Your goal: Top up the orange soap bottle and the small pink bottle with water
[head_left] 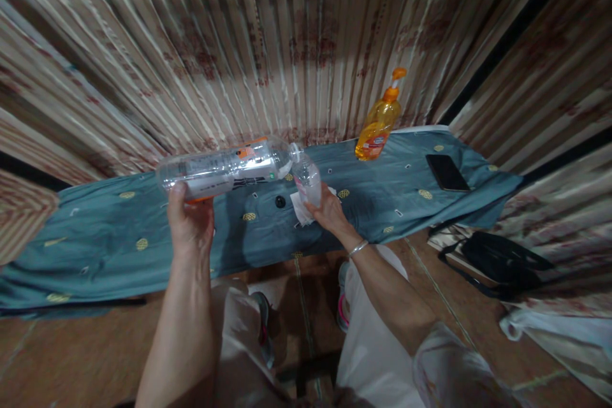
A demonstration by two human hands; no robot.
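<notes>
Large bottle (pixel 217 172): is being held nearly level above the left hand (pixel 191 222), its neck (pixel 283 157) being pointed toward the right hand (pixel 329 208).
Left grip: the base end is being clasped between thumb and fingers.
Small clear vessel (pixel 310 178): is being gripped in the right hand's closed fingers, beside the bottle's neck; contact is not being shown clearly.
Good handling: steady alignment of neck and vessel is probably being called for, with light pressure, thin plastic being easily dented.

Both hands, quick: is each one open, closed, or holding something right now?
Left hand: closed, holding the big bottle on its side.
Right hand: closed, holding a small clear container at the bottle's mouth.
</notes>
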